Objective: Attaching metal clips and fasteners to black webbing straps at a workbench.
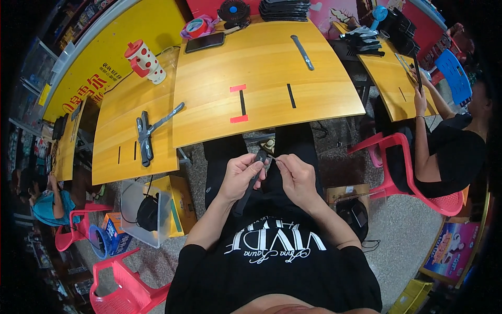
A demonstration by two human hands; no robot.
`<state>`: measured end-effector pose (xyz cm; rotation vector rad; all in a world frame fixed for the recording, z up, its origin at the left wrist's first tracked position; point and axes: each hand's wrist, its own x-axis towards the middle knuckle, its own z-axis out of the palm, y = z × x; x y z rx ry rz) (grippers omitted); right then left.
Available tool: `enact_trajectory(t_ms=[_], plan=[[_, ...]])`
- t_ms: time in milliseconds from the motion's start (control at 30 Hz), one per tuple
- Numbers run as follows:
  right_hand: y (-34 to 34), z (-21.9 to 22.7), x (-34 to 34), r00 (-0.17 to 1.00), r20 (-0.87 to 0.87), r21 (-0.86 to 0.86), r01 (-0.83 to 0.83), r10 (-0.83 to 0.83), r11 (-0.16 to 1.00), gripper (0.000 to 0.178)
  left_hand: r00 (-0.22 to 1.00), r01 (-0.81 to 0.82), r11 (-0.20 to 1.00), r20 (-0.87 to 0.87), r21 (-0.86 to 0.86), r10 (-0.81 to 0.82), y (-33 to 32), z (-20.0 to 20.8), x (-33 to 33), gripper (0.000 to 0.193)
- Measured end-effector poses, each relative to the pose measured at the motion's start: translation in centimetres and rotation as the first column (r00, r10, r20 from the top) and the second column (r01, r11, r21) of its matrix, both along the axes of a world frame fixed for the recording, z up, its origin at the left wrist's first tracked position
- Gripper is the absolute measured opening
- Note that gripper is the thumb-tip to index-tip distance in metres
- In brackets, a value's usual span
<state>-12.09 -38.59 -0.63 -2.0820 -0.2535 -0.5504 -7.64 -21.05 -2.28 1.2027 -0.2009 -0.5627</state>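
In front of my lap, beyond the table's near edge, my left hand (241, 176) is closed around a dark strap (243, 200). The strap's tail hangs below my fingers, and its upper end stands out above my thumb. My right hand (296, 175) is pinched close to that upper end, on a thin, small piece that I cannot make out. On the table ahead (209, 112), black strips lie between and beside red tape marks (239, 119). A grey strap (302, 52) lies farther back at the right.
A phone (205, 43), tape roll (196, 28), small fan (234, 11) and stack of black straps (284, 9) line the back. On the left table stand a spotted tumbler (145, 62) and crossed straps (144, 137). A co-worker (444, 146) sits right; a plastic bin (157, 230) stands left.
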Motion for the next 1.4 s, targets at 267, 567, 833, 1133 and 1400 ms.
enact_trajectory(t_ms=[267, 567, 833, 1133, 1400], plan=[[0.0, -0.3, -0.2, 1.000, -0.004, -0.040, -0.006, 0.006, 0.999, 0.004, 1.000, 0.016, 1.000, -0.016, -0.001, -0.016, 0.0, 0.1, 0.0, 0.017], [-0.7, 0.8, 0.3, 0.992, 0.099, -0.330, -0.042, 0.079, 0.943, 0.009, 0.961, -0.009, 0.962, 0.267, 0.274, -0.067, 0.2, 0.4, -0.2, 0.014], [-1.6, -0.1, 2.3, 0.992, -0.031, -0.238, -0.128, 0.124, 0.963, 0.024, 0.940, 0.078, 0.937, 0.288, 0.341, -0.182, 0.3, 1.3, 0.6, 0.017], [-1.0, -0.7, 2.6, 0.977, 0.175, -0.260, -0.071, 0.120, 0.963, 0.023, 0.937, 0.172, 0.969, -0.274, -0.177, -0.216, 0.3, -0.6, 1.7, 0.026], [-0.5, 0.0, -0.8, 0.781, 0.332, -0.618, -0.244, 0.530, 0.747, 0.024, 0.968, -0.143, 0.963, -0.235, -0.229, 0.088, -0.2, 0.5, 2.7, 0.024]])
